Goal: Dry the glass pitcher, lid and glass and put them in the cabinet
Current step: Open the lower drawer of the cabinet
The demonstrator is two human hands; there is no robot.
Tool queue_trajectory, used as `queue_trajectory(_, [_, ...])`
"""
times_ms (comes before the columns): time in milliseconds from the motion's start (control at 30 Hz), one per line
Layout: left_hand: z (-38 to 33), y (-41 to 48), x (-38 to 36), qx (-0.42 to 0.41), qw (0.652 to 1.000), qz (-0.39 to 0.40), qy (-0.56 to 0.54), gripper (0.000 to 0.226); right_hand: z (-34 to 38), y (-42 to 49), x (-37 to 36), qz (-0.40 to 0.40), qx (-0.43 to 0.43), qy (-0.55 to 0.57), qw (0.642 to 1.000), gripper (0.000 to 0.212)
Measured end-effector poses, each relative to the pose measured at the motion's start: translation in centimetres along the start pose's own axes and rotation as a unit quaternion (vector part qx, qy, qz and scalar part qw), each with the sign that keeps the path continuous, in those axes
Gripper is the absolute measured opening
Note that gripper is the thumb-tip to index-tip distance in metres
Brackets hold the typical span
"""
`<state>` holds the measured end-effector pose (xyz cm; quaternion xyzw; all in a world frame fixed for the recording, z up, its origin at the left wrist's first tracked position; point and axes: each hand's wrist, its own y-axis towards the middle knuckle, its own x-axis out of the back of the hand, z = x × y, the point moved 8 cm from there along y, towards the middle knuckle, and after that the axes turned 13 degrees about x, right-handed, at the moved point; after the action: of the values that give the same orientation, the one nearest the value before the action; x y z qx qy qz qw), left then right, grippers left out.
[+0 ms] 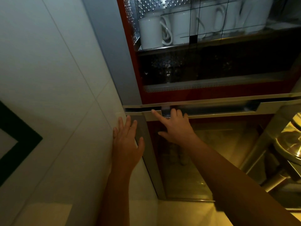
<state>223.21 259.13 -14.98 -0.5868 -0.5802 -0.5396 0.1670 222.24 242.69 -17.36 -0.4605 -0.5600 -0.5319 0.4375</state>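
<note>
- neither the glass pitcher, its lid nor the glass can be made out anywhere, and neither hand carries one; where they are i cannot tell.
- the only task thing in sight is the cabinet [179, 93], red-framed, filling the view above and below the handle recess [219, 109].
- the right hand [177, 128] sits at the left end of the handle recess: three fingers [173, 112] curl into the slot, while the forefinger lies straight, pointing left along it.
- the left hand [127, 141] lies left of and below the handle recess, fingers straight and lightly spread, flat on the cabinet's left edge where it meets the tiled wall [57, 95].
- the lower door [211, 152], under the handle recess, looks closed or nearly so; a pale upright shape shows dimly behind its glass, too dark to name.
- white mugs [149, 35] stand on a shelf well above the handle recess.
- my judgement: this is door work, either opening it to load or closing it after loading. whether the drying is done cannot be read here.
- the cabinet stands upright, long axis vertical, front towards the person; the handle recess runs crosswise along the top of the lower door.
</note>
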Motion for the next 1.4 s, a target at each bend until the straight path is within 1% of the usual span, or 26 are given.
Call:
queue_trajectory(267, [0.6,0.5,-0.8,0.006,1.0,0.002,-0.021,0.058,0.3,-0.2,0.3,0.0,-0.003,0.023,1.0,0.084])
queue_trajectory(333, [0.6,0.4,-0.6,0.008,1.0,-0.001,-0.019,0.057,0.9,-1.1,0.4,-0.001,0.007,0.027,1.0,0.083])
queue_trajectory(433, [-0.1,-0.2,0.1,0.002,1.0,-0.013,-0.009,0.063,1.8,-3.5,0.7,-0.021,0.037,0.018,0.999,0.084])
queue_trajectory(567, [-2.0,-0.9,1.8,-0.025,0.999,-0.027,-0.012,0.068,2.7,-6.6,1.2,-0.03,0.073,0.034,0.996,0.083])
queue_trajectory(633, [-2.3,-1.3,2.4,-0.028,0.999,-0.028,0.0,0.069,3.2,-7.5,1.6,-0.046,0.089,0.023,0.995,0.088])
queue_trajectory(700, [-2.1,-1.6,2.6,-0.026,0.999,-0.027,0.025,0.069,3.3,-8.2,2.2,-0.099,0.095,-0.005,0.99,0.098])
queue_trajectory(733, [-1.9,-1.6,2.6,-0.024,0.999,-0.025,0.033,0.07,3.3,-8.6,2.3,-0.122,0.092,-0.014,0.988,0.099])
queue_trajectory(800, [-1.8,-1.6,2.8,-0.021,0.999,-0.016,0.039,0.069,3.6,-9.2,2.3,-0.143,0.096,-0.027,0.985,0.098])
queue_trajectory(900, [-2.2,-1.9,3.2,-0.01,0.999,0.002,0.038,0.064,4.0,-9.7,2.6,-0.171,0.107,-0.016,0.979,0.093])
queue_trajectory(1000, [-2.2,-2.1,3.6,0.005,1.0,0.009,0.024,0.057,4.4,-9.9,3.5,-0.199,0.118,-0.004,0.973,0.076])
queue_trajectory(1100, [-2.6,-2.6,3.9,0.02,1.0,0.014,0.012,0.058,5.4,-9.3,5.1,-0.23,0.117,0.017,0.966,0.063])
queue_trajectory(1133, [-2.8,-2.9,4.1,0.021,1.0,0.016,0.011,0.058,5.9,-8.9,5.4,-0.231,0.122,0.026,0.965,0.06])
queue_trajectory(1200, [-3.1,-3.5,4.4,0.022,0.999,0.019,0.015,0.058,7.2,-7.9,6.0,-0.208,0.137,0.049,0.967,0.057])
queue_trajectory(1267, [-3.2,-4.3,4.9,0.025,0.999,0.016,0.023,0.057,8.0,-7.0,5.8,-0.155,0.141,0.079,0.975,0.057])
queue_trajectory(1333, [-3.1,-4.9,5.4,0.03,0.999,0.009,0.029,0.056,7.9,-6.7,4.3,-0.079,0.122,0.095,0.985,0.059])
queue_trajectory(1400, [-3.1,-5.7,6.1,0.044,0.999,0.003,0.025,0.055,7.8,-7.0,3.4,-0.061,0.112,0.102,0.987,0.06])
